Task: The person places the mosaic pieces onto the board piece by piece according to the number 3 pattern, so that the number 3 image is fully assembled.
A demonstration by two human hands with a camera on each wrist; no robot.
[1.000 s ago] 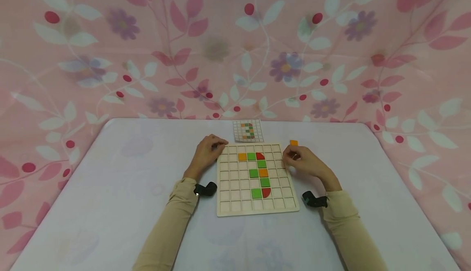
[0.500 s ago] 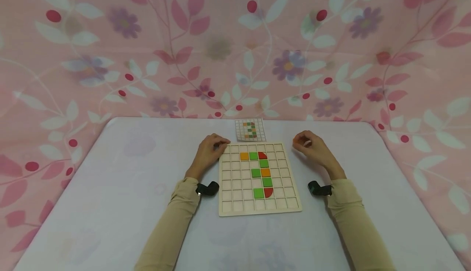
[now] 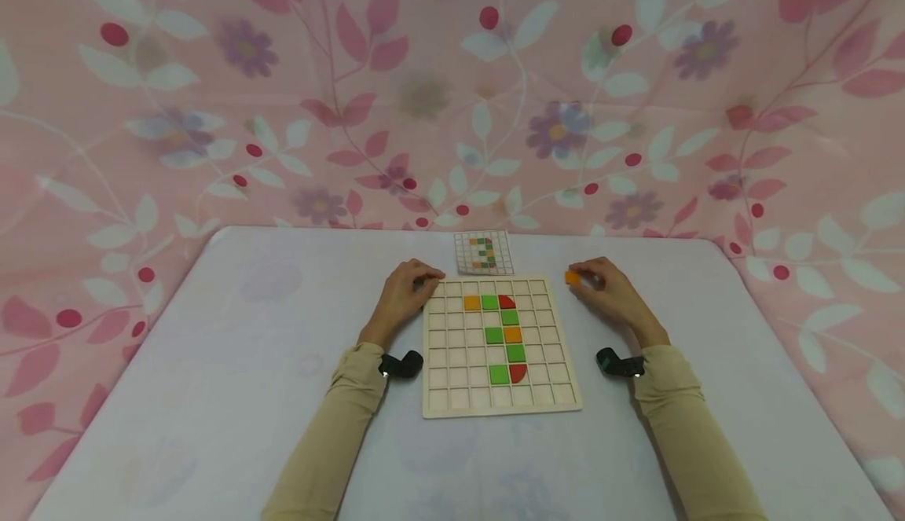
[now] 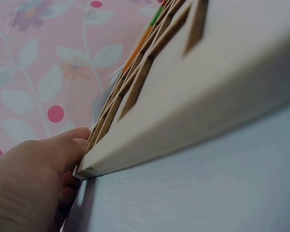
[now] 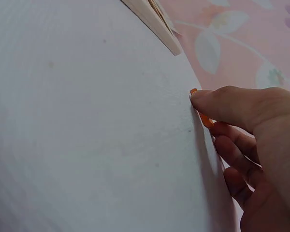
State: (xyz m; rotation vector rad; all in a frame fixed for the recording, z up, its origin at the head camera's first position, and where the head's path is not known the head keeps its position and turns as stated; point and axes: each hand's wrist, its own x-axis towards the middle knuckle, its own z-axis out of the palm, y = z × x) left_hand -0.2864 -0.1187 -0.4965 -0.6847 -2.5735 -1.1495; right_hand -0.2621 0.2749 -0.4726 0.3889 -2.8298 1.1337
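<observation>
A pale wooden grid board (image 3: 452, 400) lies on the table, with green, orange and red tiles set in some of its squares. My left hand (image 3: 406, 293) holds the board's far left corner; in the left wrist view the thumb (image 4: 70, 145) lies along the edge and the other fingers are partly hidden behind it. Right of the board, my right hand (image 3: 610, 295) pinches an orange square tile (image 3: 572, 277) between thumb and fingertips. In the right wrist view that orange tile (image 5: 205, 119) shows at the thumb tip, close over the table, with the other fingers curled below.
Behind the board lies a printed card (image 3: 463, 254) bearing a grid with a coloured pattern. A white cloth covers the table (image 3: 212, 364), and a pink floral curtain (image 3: 452, 112) hangs along its back edge. Each wrist wears a black camera band (image 3: 619, 364).
My right hand has moved from the board's right edge to the orange tile lying farther right and taken it between the fingers. The left hand has stayed at the board's corner.
</observation>
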